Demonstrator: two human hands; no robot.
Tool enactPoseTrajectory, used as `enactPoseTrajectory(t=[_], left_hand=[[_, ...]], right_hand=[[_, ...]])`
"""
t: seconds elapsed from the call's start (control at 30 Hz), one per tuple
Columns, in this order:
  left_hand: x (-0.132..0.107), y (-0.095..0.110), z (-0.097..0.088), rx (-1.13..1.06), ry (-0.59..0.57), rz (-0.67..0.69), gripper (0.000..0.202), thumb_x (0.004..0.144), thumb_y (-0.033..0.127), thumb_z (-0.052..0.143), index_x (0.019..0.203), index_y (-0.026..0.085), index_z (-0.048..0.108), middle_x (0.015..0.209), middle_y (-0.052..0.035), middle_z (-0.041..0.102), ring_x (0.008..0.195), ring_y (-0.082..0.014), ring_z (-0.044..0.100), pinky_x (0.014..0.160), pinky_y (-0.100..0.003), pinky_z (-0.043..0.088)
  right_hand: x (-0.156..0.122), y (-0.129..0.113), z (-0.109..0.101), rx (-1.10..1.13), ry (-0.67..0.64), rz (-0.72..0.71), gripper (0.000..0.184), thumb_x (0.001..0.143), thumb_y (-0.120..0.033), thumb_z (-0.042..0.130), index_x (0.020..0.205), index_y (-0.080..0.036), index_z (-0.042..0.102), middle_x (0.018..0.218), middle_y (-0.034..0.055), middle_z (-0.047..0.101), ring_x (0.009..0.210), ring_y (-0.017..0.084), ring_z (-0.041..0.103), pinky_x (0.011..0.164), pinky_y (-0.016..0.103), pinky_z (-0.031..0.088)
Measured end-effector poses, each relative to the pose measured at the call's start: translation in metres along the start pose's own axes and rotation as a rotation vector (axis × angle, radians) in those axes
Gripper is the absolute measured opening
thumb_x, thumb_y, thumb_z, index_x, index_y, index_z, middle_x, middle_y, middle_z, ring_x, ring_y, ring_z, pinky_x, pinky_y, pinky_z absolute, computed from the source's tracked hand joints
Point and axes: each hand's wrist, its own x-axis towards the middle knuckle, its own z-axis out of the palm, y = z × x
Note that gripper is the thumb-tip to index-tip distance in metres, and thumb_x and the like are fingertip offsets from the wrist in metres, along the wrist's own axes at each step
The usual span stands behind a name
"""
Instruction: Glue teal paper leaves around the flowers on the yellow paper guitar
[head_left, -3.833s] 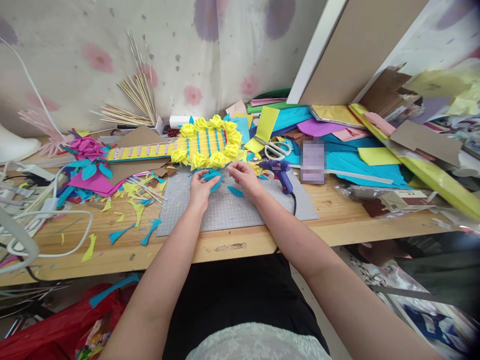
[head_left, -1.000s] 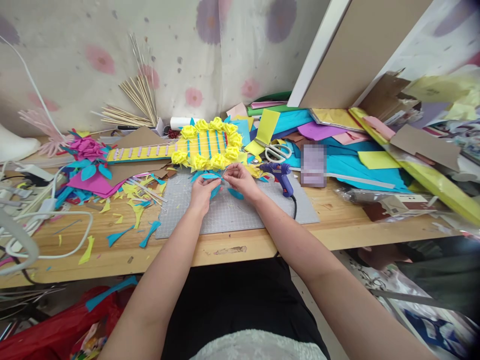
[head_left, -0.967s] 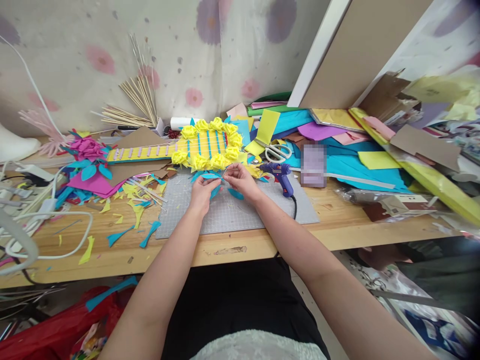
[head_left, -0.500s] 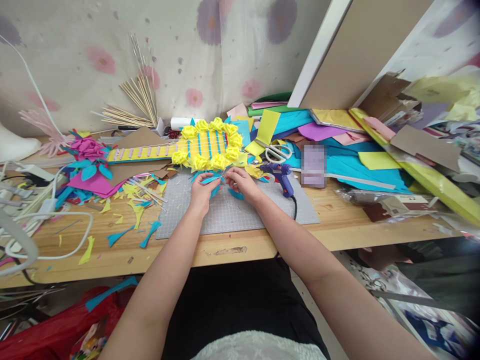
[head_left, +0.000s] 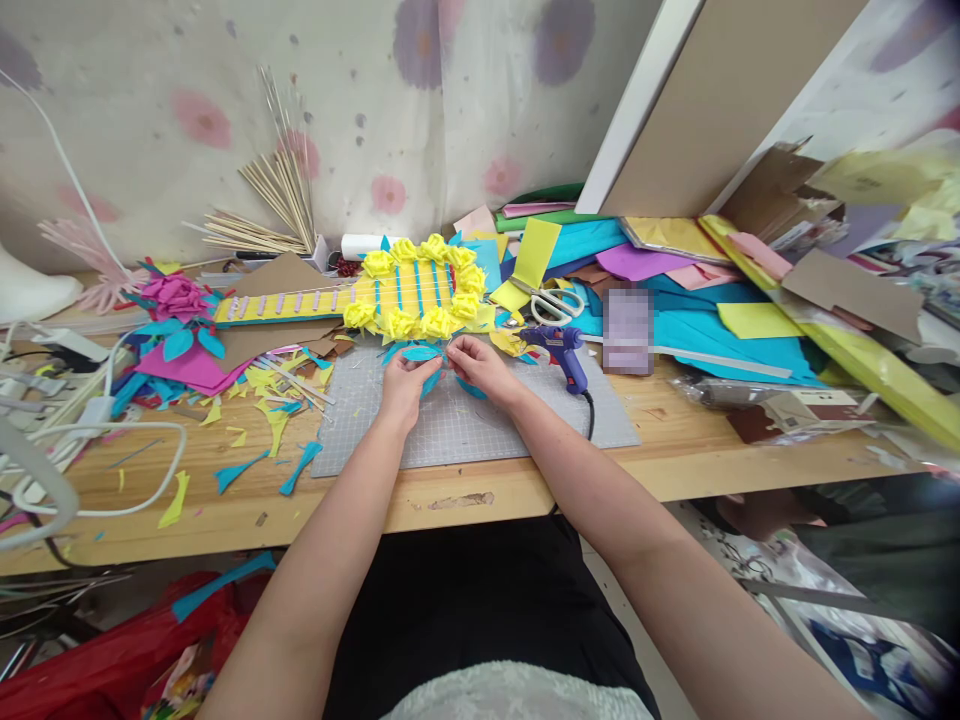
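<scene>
My left hand (head_left: pixel 405 388) pinches a blue leaf-shaped piece (head_left: pixel 423 353) between thumb and fingers above the grey cutting mat (head_left: pixel 465 445). Close on its right, my right hand (head_left: pixel 484 370) has thumb and fingertips pressed together; what they hold is too small to make out. More blue pieces (head_left: pixel 471 389) lie on the mat beneath the hands. Just beyond the hands rests a yellow guitar-shaped craft (head_left: pixel 405 285) edged with yellow flowers, with a pink flower (head_left: pixel 176 297) at its neck end. A purple glue gun (head_left: pixel 562 350) lies right of my right hand.
Scissors (head_left: pixel 555 303) lie behind the glue gun, near stacked coloured sheets (head_left: pixel 720 340). Thin sticks (head_left: pixel 281 205) stand at the back. Yellow and blue scraps (head_left: pixel 274 420) litter the left side, beside white cables (head_left: pixel 127 512). Part of another person (head_left: pixel 765 515) shows at lower right.
My fingers have shifted slightly, with the blue leaf piece turned to show more of its face. My right fingertips have closed in a little; the rest is unchanged.
</scene>
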Motion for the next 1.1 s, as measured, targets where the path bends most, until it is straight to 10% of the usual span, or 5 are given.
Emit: enactPoseTrajectory(t=[1.1], left_hand=[[-0.0020,0.0015,0.0007,-0.005,0.007,-0.021,0.043,0.047,0.014,0.081,0.079,0.016,0.054,0.068,0.0006,0.065,0.063,-0.0122,0.062,0.064,-0.027,0.051]], right_hand=[[0.0012,0.0063,-0.0007,-0.163,0.014,-0.104,0.040,0.077,-0.059,0.052,0.070,-0.021,0.045,0.061,-0.0037,0.046,0.057,0.010,0.040,0.049,0.022,0.028]])
